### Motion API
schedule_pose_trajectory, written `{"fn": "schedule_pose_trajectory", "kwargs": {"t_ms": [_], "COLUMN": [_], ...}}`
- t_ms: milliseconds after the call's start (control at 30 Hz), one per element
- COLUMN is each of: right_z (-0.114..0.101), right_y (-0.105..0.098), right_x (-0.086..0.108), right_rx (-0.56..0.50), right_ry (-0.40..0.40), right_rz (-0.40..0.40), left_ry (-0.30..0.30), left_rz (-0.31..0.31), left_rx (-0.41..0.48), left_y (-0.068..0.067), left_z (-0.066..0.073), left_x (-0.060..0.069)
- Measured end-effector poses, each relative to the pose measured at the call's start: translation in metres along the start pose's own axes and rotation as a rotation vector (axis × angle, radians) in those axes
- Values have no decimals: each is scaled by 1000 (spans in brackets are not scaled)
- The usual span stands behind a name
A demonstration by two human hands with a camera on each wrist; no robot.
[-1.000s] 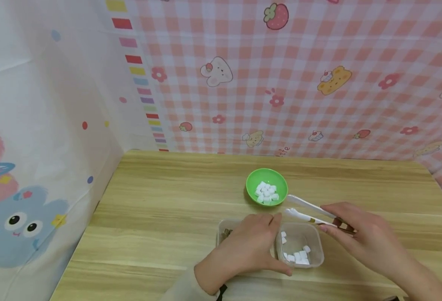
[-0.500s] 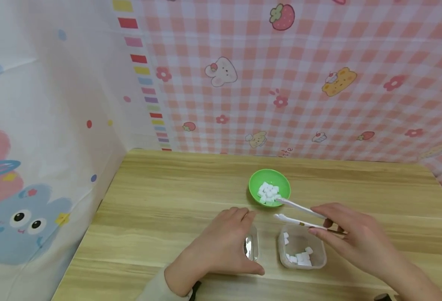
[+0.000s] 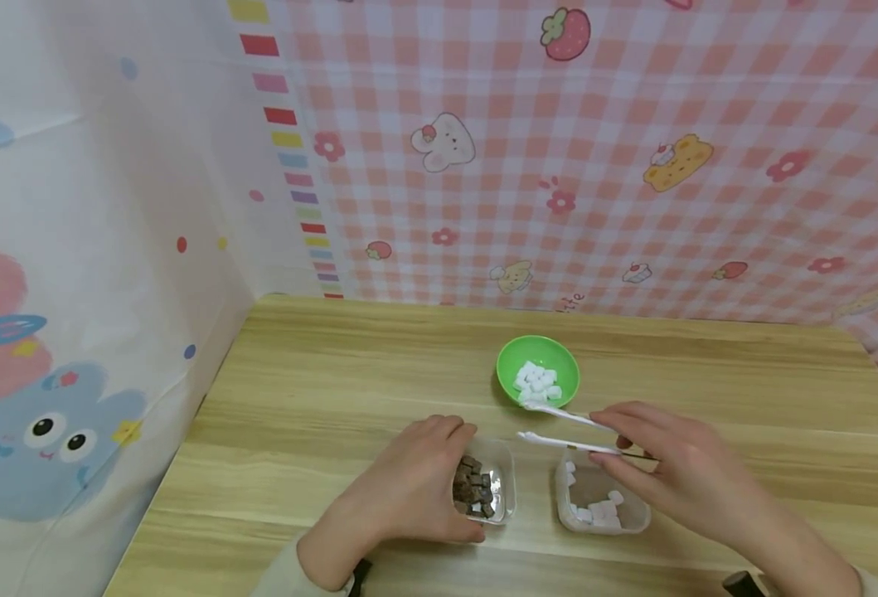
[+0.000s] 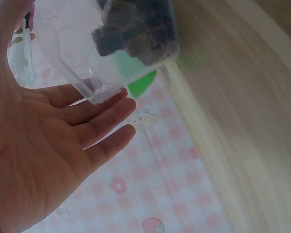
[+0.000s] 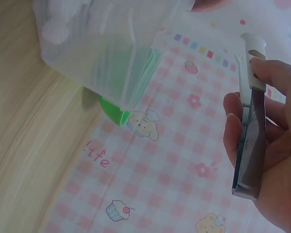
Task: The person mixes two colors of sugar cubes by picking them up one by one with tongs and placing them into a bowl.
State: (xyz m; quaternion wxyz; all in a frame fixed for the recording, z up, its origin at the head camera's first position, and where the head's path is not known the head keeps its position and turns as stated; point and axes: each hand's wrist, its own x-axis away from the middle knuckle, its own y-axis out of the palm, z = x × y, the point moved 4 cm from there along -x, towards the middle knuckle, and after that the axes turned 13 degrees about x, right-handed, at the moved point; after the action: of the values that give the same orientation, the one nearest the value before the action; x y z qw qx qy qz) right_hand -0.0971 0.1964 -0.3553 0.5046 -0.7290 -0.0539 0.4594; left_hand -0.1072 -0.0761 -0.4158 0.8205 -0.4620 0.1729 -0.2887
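My left hand (image 3: 409, 485) grips the left side of a clear container (image 3: 511, 485) of dark brown cubes (image 3: 472, 487), thumb at the front, fingers at the back. The left wrist view shows those fingers (image 4: 104, 119) extended against the container wall (image 4: 63, 60). White-tipped tongs (image 3: 573, 446) are held in my right hand (image 3: 696, 477), arms apart, tips pointing left with nothing between them. One tip overlaps the front rim of a green bowl (image 3: 509, 361) holding white cubes (image 3: 534, 380). Below the tongs stands a second clear container (image 3: 643, 521) with several white cubes (image 3: 604, 512).
The wooden table (image 3: 319, 373) meets a pink checked cloth (image 3: 595, 149) at the back and a white patterned cloth (image 3: 110, 274) on the left. A dark object (image 3: 740, 583) shows at the bottom edge, near my right forearm.
The brown-cube container has slid left with my left hand, which now uncovers more of it. The tongs have moved left, from right of the bowl to its front.
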Motion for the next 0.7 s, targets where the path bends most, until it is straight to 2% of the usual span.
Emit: {"fn": "schedule_pose_trajectory", "kwargs": {"t_ms": [200, 433, 700], "right_z": [-4, -11, -22], "right_y": [5, 11, 20], "right_x": [-4, -8, -16], "right_rx": [1, 82, 123], "right_ry": [-22, -33, -74], "right_rz": [-20, -84, -65], "left_ry": [-22, -49, -77], "left_rz": [-1, 1, -17], "left_rx": [32, 61, 111], "left_y": [-2, 0, -2], "left_z": [-7, -13, -19], "left_x": [6, 7, 11]}}
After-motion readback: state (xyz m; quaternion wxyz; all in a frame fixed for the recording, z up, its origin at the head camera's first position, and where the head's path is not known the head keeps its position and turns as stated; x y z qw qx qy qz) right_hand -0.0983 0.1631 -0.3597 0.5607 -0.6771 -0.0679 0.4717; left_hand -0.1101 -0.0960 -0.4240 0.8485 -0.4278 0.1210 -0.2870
